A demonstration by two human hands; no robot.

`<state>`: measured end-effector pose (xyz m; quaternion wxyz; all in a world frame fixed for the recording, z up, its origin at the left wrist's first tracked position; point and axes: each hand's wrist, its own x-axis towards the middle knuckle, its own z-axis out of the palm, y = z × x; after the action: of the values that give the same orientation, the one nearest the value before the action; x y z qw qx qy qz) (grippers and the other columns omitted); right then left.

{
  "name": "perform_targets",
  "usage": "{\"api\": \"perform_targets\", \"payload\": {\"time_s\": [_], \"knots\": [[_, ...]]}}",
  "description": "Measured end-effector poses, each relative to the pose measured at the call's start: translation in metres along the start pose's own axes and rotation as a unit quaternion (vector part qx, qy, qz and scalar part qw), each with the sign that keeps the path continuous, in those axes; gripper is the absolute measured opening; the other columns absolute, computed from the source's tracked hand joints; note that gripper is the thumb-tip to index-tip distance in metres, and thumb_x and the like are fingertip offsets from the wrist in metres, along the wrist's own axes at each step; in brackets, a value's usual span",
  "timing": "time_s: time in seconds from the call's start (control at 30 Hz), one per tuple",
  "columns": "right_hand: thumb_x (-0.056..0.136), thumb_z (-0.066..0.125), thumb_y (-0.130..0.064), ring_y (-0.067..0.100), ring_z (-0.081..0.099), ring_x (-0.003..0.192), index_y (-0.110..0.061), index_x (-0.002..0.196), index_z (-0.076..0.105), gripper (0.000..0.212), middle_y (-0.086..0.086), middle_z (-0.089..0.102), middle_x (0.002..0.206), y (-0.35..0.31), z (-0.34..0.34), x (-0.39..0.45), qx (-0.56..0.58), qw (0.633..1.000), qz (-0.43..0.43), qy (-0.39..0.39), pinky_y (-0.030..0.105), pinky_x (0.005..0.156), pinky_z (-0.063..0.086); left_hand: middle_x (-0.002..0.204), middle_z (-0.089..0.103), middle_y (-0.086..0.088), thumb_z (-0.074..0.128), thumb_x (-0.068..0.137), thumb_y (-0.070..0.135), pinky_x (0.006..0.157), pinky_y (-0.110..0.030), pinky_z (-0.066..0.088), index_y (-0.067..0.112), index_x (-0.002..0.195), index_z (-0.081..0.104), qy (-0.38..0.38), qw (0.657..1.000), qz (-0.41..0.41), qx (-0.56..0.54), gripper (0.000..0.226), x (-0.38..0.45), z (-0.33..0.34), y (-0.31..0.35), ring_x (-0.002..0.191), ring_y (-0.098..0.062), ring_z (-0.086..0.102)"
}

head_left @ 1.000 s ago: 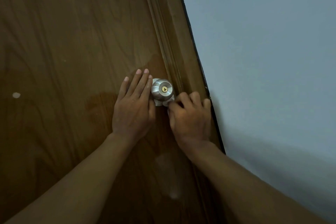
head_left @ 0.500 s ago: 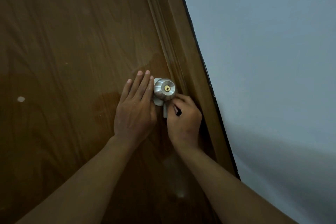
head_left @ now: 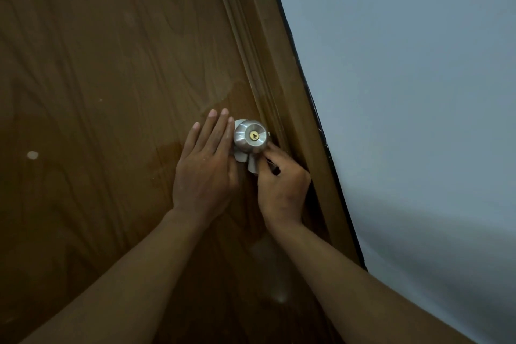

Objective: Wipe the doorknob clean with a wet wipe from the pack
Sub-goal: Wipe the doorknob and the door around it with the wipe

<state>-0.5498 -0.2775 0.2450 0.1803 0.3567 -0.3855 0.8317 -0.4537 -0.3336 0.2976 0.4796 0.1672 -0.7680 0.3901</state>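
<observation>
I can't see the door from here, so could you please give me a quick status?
Left hand flat on door. Right hand pinching wipe under knob. Nothing in the way.

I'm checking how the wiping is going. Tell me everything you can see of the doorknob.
The doorknob is a round, brushed silver metal knob with a brass keyhole in the centre of its face, set near the door's latch edge. A white wet wipe is wrapped behind its neck and hangs below. The left hand lies flat beside it, fingers straight; the right hand pinches the wipe just under it.
</observation>
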Motion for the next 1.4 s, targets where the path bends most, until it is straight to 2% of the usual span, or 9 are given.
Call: {"api": "perform_targets", "payload": {"time_s": [0.13, 0.33, 0.47, 0.57, 0.67, 0.83, 1.1, 1.3, 1.4], "knots": [[0.091, 0.068, -0.008, 0.000, 0.061, 0.102, -0.011, 0.111, 0.074, 0.021, -0.002, 0.072, 0.112, -0.002, 0.009, 0.008, 0.003, 0.999, 0.001, 0.046, 0.007, 0.084, 0.047, 0.160, 0.034, -0.015, 0.025, 0.099, 0.027, 0.125, -0.046, 0.021, 0.000, 0.151, 0.038, -0.005, 1.000, 0.006, 0.005, 0.060, -0.001, -0.001, -0.002, 0.152, -0.026, 0.026], [0.091, 0.070, -0.015, -0.007, 0.057, 0.092, -0.013, 0.103, 0.073, 0.013, -0.006, 0.068, 0.107, 0.003, 0.015, -0.012, 0.009, 0.999, 0.022, 0.033, -0.002, 0.074, 0.042, 0.162, 0.032, -0.014, 0.030, 0.099, 0.023, 0.125, -0.044, 0.021, 0.001, 0.153, 0.036, -0.019, 0.999, 0.031, 0.028, 0.058, -0.008, -0.004, -0.015, 0.153, -0.024, 0.023], [0.091, 0.069, -0.021, -0.017, 0.055, 0.094, -0.026, 0.110, 0.063, 0.020, -0.020, 0.061, 0.101, 0.000, 0.022, -0.007, 0.040, 0.996, 0.055, 0.063, 0.000, 0.071, 0.045, 0.162, 0.030, -0.014, 0.031, 0.102, 0.022, 0.125, -0.043, 0.021, 0.002, 0.154, 0.034, -0.017, 0.999, 0.020, 0.037, 0.055, -0.015, -0.007, -0.021, 0.153, -0.023, 0.022], [0.093, 0.067, -0.032, -0.014, 0.056, 0.092, -0.033, 0.099, 0.063, 0.007, -0.024, 0.060, 0.095, -0.001, 0.030, -0.023, 0.043, 0.996, 0.072, 0.040, 0.009, 0.070, 0.048, 0.162, 0.030, -0.015, 0.030, 0.102, 0.023, 0.125, -0.044, 0.022, 0.002, 0.153, 0.035, -0.014, 0.999, 0.015, 0.043, 0.055, -0.018, -0.009, -0.020, 0.153, -0.024, 0.022], [0.090, 0.070, -0.034, -0.012, 0.058, 0.090, -0.035, 0.091, 0.064, 0.006, -0.026, 0.060, 0.087, 0.000, 0.031, -0.027, 0.022, 0.999, 0.044, 0.012, 0.008, 0.071, 0.044, 0.161, 0.032, -0.016, 0.028, 0.102, 0.023, 0.124, -0.045, 0.024, 0.000, 0.151, 0.037, -0.011, 0.999, 0.020, 0.044, 0.055, -0.019, -0.010, -0.022, 0.152, -0.026, 0.024], [0.086, 0.071, -0.042, -0.015, 0.057, 0.089, -0.041, 0.085, 0.057, 0.014, -0.024, 0.062, 0.085, -0.003, 0.030, -0.020, 0.054, 0.993, 0.094, 0.057, 0.003, 0.060, 0.042, 0.162, 0.031, -0.015, 0.030, 0.102, 0.020, 0.124, -0.044, 0.023, 0.001, 0.153, 0.035, -0.005, 0.999, 0.017, 0.049, 0.054, -0.020, -0.008, -0.022, 0.153, -0.025, 0.023], [0.084, 0.069, -0.051, -0.004, 0.061, 0.081, -0.038, 0.084, 0.060, 0.015, -0.021, 0.065, 0.082, -0.003, 0.031, -0.018, 0.027, 0.992, 0.105, 0.057, 0.027, 0.069, 0.054, 0.162, 0.031, -0.015, 0.027, 0.103, 0.022, 0.125, -0.044, 0.021, 0.001, 0.152, 0.036, -0.008, 0.999, 0.015, 0.048, 0.054, -0.020, -0.008, -0.021, 0.153, -0.025, 0.023], [0.093, 0.066, -0.032, -0.012, 0.060, 0.089, -0.039, 0.092, 0.066, 0.007, -0.022, 0.067, 0.089, -0.006, 0.026, -0.015, 0.108, 0.982, 0.146, 0.054, 0.005, 0.063, 0.044, 0.163, 0.028, -0.013, 0.031, 0.103, 0.020, 0.125, -0.043, 0.020, 0.003, 0.154, 0.033, -0.015, 0.999, 0.006, 0.051, 0.054, -0.020, -0.008, -0.020, 0.154, -0.024, 0.020], [0.092, 0.067, -0.031, -0.013, 0.060, 0.091, -0.041, 0.090, 0.065, 0.010, -0.025, 0.067, 0.090, -0.005, 0.022, -0.016, 0.124, 0.981, 0.149, 0.017, 0.007, 0.065, 0.046, 0.162, 0.030, -0.014, 0.031, 0.103, 0.021, 0.125, -0.043, 0.020, 0.002, 0.153, 0.035, -0.014, 0.999, 0.005, 0.048, 0.054, -0.020, -0.009, -0.018, 0.153, -0.024, 0.021]]}}
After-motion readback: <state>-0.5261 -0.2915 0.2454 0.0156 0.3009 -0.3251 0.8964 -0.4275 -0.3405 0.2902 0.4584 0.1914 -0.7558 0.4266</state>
